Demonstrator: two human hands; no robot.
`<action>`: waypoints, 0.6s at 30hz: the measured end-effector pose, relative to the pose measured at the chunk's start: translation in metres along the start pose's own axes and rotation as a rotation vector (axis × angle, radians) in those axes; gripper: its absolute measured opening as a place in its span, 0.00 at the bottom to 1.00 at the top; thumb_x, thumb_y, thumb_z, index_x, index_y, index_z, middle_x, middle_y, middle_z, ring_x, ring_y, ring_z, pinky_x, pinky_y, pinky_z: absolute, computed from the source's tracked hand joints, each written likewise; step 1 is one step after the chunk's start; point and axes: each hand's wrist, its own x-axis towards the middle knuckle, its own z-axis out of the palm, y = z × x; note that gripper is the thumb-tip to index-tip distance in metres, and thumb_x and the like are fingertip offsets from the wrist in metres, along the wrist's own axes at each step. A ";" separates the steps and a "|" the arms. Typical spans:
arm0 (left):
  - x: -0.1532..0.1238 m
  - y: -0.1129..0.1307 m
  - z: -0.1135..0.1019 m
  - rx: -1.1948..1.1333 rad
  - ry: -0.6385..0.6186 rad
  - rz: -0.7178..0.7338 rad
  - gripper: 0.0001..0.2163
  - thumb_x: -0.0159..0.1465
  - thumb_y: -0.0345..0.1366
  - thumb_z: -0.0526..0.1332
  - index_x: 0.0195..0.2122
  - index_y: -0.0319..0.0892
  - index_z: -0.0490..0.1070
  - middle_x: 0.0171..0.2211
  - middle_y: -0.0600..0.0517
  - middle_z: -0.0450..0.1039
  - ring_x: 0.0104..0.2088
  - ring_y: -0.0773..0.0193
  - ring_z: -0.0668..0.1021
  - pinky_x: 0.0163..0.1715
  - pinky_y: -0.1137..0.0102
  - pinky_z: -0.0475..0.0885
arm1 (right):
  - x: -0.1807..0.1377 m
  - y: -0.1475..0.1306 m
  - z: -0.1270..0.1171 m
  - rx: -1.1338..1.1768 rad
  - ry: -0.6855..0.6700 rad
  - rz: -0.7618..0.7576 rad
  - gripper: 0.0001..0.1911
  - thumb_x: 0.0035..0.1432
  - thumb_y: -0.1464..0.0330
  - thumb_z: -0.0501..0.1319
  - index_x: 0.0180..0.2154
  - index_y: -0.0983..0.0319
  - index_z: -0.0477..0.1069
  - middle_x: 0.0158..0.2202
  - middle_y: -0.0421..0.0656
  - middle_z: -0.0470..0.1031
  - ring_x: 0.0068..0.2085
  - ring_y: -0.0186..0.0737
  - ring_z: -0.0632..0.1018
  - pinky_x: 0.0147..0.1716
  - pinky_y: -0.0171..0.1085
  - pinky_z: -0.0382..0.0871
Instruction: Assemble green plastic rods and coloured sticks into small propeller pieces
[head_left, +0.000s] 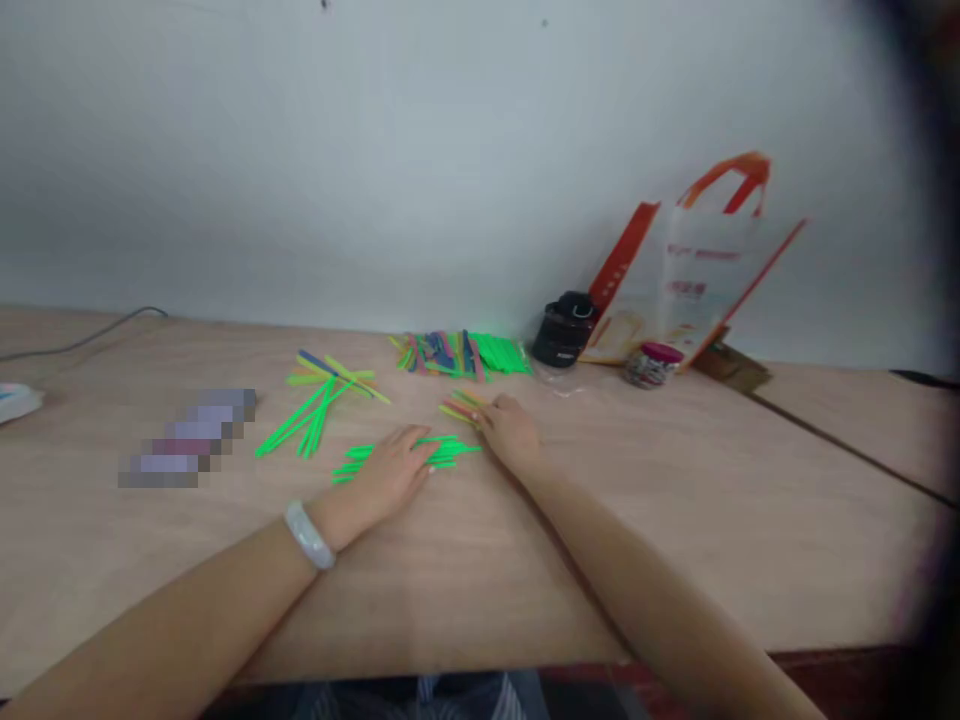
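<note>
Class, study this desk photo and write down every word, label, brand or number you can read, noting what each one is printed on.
Nothing can be read: the red printing on the white carrier bag is too blurred to read, and the black cylindrical container and the pink-lidded jar show no legible marks.

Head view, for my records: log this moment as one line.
left hand: on green sticks | right hand: at yellow sticks

A pale grey wall (420,150) rises directly behind the light wooden desk (750,530). A dark seam (847,448) crosses the desk's right end, under soft, even light.
</note>
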 end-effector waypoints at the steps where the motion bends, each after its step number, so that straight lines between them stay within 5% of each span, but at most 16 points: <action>1: 0.000 -0.003 0.000 -0.001 -0.019 -0.011 0.14 0.64 0.31 0.55 0.51 0.41 0.68 0.54 0.43 0.67 0.54 0.56 0.69 0.54 0.57 0.66 | 0.000 0.001 0.001 -0.002 0.000 -0.001 0.17 0.65 0.64 0.50 0.38 0.61 0.77 0.39 0.49 0.72 0.41 0.42 0.71 0.41 0.37 0.62; 11: 0.003 -0.005 0.002 -0.053 -0.061 -0.001 0.15 0.65 0.31 0.53 0.52 0.40 0.67 0.51 0.44 0.70 0.51 0.58 0.71 0.53 0.60 0.67 | -0.004 0.002 0.002 0.003 0.017 0.003 0.16 0.64 0.65 0.51 0.39 0.62 0.77 0.40 0.50 0.72 0.42 0.44 0.71 0.42 0.38 0.62; 14: 0.005 -0.013 -0.005 -0.019 0.017 -0.013 0.16 0.65 0.35 0.54 0.54 0.40 0.65 0.53 0.45 0.68 0.53 0.58 0.70 0.54 0.61 0.66 | -0.005 0.001 -0.001 0.004 0.029 -0.010 0.17 0.64 0.64 0.50 0.38 0.62 0.77 0.40 0.50 0.72 0.42 0.44 0.71 0.43 0.38 0.62; 18: 0.007 -0.044 -0.026 0.167 0.189 -0.231 0.14 0.65 0.33 0.52 0.51 0.40 0.67 0.52 0.42 0.68 0.53 0.55 0.69 0.54 0.56 0.65 | -0.007 -0.001 -0.002 0.033 0.047 -0.028 0.18 0.65 0.64 0.49 0.37 0.62 0.77 0.40 0.50 0.72 0.43 0.44 0.70 0.44 0.38 0.61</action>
